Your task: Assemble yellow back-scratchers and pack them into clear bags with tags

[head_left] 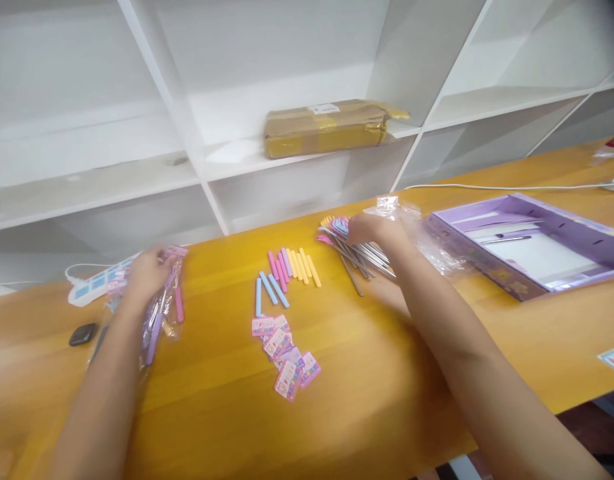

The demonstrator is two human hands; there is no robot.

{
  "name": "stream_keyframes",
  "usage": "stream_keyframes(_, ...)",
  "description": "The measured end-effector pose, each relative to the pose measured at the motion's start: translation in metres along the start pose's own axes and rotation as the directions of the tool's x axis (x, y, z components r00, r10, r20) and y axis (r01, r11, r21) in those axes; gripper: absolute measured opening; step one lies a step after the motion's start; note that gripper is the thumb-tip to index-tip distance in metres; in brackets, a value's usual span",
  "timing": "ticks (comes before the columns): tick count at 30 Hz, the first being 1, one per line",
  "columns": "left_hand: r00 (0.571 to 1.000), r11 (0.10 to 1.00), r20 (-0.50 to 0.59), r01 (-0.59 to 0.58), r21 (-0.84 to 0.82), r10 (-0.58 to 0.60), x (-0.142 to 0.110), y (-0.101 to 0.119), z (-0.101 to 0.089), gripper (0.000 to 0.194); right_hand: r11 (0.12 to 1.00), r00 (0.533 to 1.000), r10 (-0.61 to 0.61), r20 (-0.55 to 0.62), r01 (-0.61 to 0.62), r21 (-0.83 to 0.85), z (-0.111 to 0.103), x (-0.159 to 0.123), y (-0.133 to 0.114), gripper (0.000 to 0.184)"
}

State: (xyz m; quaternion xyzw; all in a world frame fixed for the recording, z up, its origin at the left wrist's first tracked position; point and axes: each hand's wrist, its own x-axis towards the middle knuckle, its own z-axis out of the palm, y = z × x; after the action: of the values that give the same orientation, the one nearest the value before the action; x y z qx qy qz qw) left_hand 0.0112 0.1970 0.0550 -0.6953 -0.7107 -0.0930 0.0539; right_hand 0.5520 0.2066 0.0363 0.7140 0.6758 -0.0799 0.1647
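My left hand (149,275) is at the left, its fingers curled over clear plastic packets (159,317) that hold purple, pink and metal sticks. My right hand (369,230) reaches into a pile of thin metal sticks (369,259) with pink, blue and yellow ends. Its fingers look closed at the coloured ends, but their tips are hidden. Between the hands lie short coloured sticks: pink ones (277,270), yellow ones (303,265) and blue ones (268,288). Nearer to me, small printed pink cards (288,380) overlap in a loose heap.
A purple open box (487,263) with papers and a pen stands at the right, beside crumpled clear plastic bags (437,243). A white power strip (99,283) and a small black case (83,334) lie far left. Behind, white shelves hold a taped carton (327,130).
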Motion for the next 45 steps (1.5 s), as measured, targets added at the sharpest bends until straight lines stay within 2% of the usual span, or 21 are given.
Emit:
stream_keyframes(5, 0.993, 0.990, -0.110, 0.017, -0.142, -0.033, -0.014, 0.022, -0.025, 0.037, 0.999, 0.998, -0.004, -0.062, 0.006, 0.033, -0.010, -0.012, -0.007, 0.038)
stream_keyframes(7, 0.988, 0.975, -0.149, 0.014, -0.222, -0.048, -0.025, 0.036, -0.036, 0.038, 0.997, 0.988, -0.028, -0.152, 0.038, 0.064, -0.017, -0.023, -0.014, 0.035)
stream_keyframes(9, 0.987, 0.952, -0.160, -0.026, -0.304, -0.024, -0.040, 0.054, -0.047, 0.039, 0.978, 0.951, -0.095, -0.295, 0.144, 0.150, -0.026, -0.039, -0.024, 0.031)
stream_keyframes(11, 0.987, 0.931, -0.161, -0.078, -0.357, 0.020, -0.059, 0.074, -0.058, 0.039, 0.908, 0.858, -0.183, -0.480, 0.335, 0.253, -0.034, -0.061, -0.040, 0.026)
stream_keyframes(13, 0.991, 0.886, -0.122, -0.103, -0.451, 0.053, -0.080, 0.094, -0.068, 0.037, 0.789, 0.719, -0.257, -0.645, 0.542, 0.290, -0.038, -0.086, -0.062, 0.018)
stream_keyframes(15, 0.985, 0.804, -0.092, -0.170, -0.570, 0.143, -0.100, 0.112, -0.075, 0.033, 0.667, 0.580, -0.319, -0.750, 0.699, 0.257, -0.038, -0.115, -0.088, 0.017)
stream_keyframes(16, 0.979, 0.773, -0.057, -0.190, -0.605, 0.195, -0.110, 0.120, -0.077, 0.033, 0.621, 0.528, -0.346, -0.775, 0.748, 0.232, -0.035, -0.130, -0.101, 0.021)
stream_keyframes(17, 0.972, 0.754, -0.051, -0.210, -0.622, 0.229, -0.119, 0.126, -0.079, 0.035, 0.590, 0.493, -0.373, -0.786, 0.780, 0.210, -0.031, -0.145, -0.115, 0.027)
stream_keyframes(20, 0.948, 0.763, -0.086, -0.298, -0.574, 0.305, -0.139, 0.139, -0.080, 0.043, 0.557, 0.433, -0.403, -0.806, 0.815, 0.159, -0.013, -0.180, -0.149, 0.043)
stream_keyframes(23, 0.917, 0.748, -0.114, -0.379, -0.544, 0.382, -0.149, 0.145, -0.078, 0.049, 0.504, 0.384, -0.430, -0.817, 0.853, 0.136, 0.002, -0.195, -0.168, 0.032)
stream_keyframes(25, 0.902, 0.720, -0.078, -0.388, -0.575, 0.424, -0.150, 0.146, -0.078, 0.047, 0.455, 0.392, -0.450, -0.802, 0.874, 0.173, 0.006, -0.196, -0.171, 0.021)
stream_keyframes(29, 0.879, 0.665, 0.055, -0.317, -0.676, 0.474, -0.146, 0.146, -0.080, 0.035, 0.428, 0.505, -0.369, -0.780, 0.837, 0.339, 0.001, -0.187, -0.164, 0.016)
stream_keyframes(31, 0.894, 0.672, 0.063, -0.285, -0.683, 0.444, -0.145, 0.147, -0.081, 0.031, 0.415, 0.527, -0.320, -0.788, 0.825, 0.384, -0.003, -0.183, -0.159, 0.016)
stream_keyframes(33, 0.909, 0.680, 0.041, -0.281, -0.677, 0.416, -0.146, 0.148, -0.082, 0.029, 0.392, 0.499, -0.321, -0.805, 0.844, 0.367, -0.008, -0.181, -0.153, 0.015)
stream_keyframes(36, 0.907, 0.679, 0.034, -0.288, -0.676, 0.419, -0.146, 0.149, -0.081, 0.029, 0.370, 0.435, -0.427, -0.793, 0.884, 0.285, -0.014, -0.182, -0.146, 0.022)
stream_keyframes(37, 0.908, 0.682, 0.033, -0.289, -0.672, 0.417, -0.146, 0.149, -0.081, 0.030, 0.359, 0.432, -0.456, -0.778, 0.889, 0.283, -0.016, -0.183, -0.144, 0.022)
stream_keyframes(40, 0.912, 0.691, 0.024, -0.293, -0.660, 0.409, -0.144, 0.149, -0.079, 0.033, 0.290, 0.471, -0.473, -0.745, 0.881, 0.373, -0.020, -0.183, -0.140, 0.011)
stream_keyframes(41, 0.910, 0.695, 0.026, -0.298, -0.654, 0.414, -0.143, 0.149, -0.079, 0.034, 0.257, 0.471, -0.476, -0.743, 0.882, 0.394, -0.021, -0.182, -0.140, 0.010)
stream_keyframes(43, 0.897, 0.704, 0.045, -0.313, -0.637, 0.439, -0.142, 0.148, -0.079, 0.034, 0.198, 0.440, -0.488, -0.754, 0.897, 0.395, -0.022, -0.178, -0.141, 0.009)
stream_keyframes(45, 0.881, 0.708, 0.075, -0.321, -0.629, 0.466, -0.140, 0.147, -0.080, 0.034, 0.175, 0.412, -0.482, -0.774, 0.910, 0.375, -0.022, -0.175, -0.140, 0.010)
